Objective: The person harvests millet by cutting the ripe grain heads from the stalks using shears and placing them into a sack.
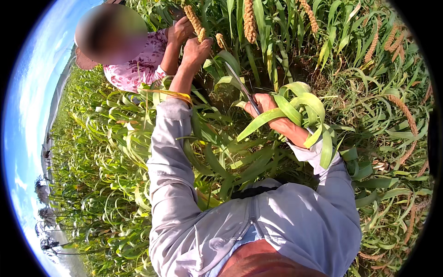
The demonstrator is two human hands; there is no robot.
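My left hand point(197, 52) is closed round the stalk just below a foxtail millet head point(193, 20); a smaller millet head point(220, 40) shows just right of the fist. Lower and to the right, my right hand point(262, 104) grips a long, narrow metal blade point(238, 80), its handle partly hidden by the hand. The blade points up and left toward the stalks below my left hand, without clear contact. Broad green leaves point(308, 107) lie across my right wrist and forearm.
A co-worker in a pink floral shirt point(138, 71) stands at upper left, with a hand point(180, 30) close above my left hand. Upright millet heads point(250, 22) stand ahead. Dense leafy plants point(107, 166) fill the left; drooping heads point(405, 110) and tangled stalks lie right.
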